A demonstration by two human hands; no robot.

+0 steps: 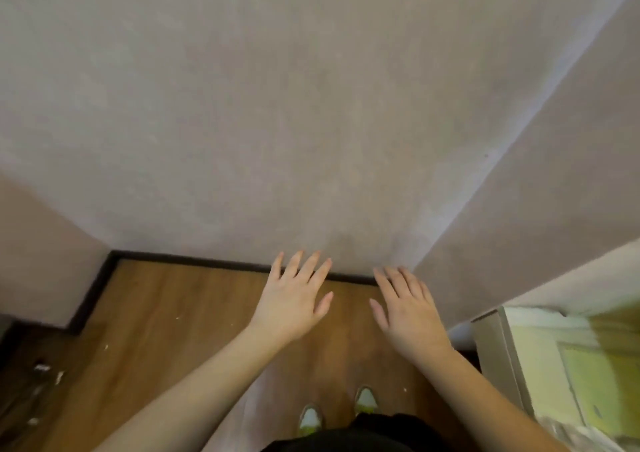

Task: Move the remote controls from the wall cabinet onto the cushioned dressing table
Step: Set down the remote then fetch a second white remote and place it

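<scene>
Left hand (292,304) & right hand (408,309) both empty, fingers spread apart, facing wall (277,105); no remotes/cabinet visible, task prob. unstarted.

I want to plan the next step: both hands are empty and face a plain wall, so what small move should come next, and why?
Probably turn the head to look for the wall cabinet. Both the left hand and the right hand are open and hold nothing. Only a bare wall, wooden floor and a cardboard box show; no remote control or cabinet is visible.
</scene>
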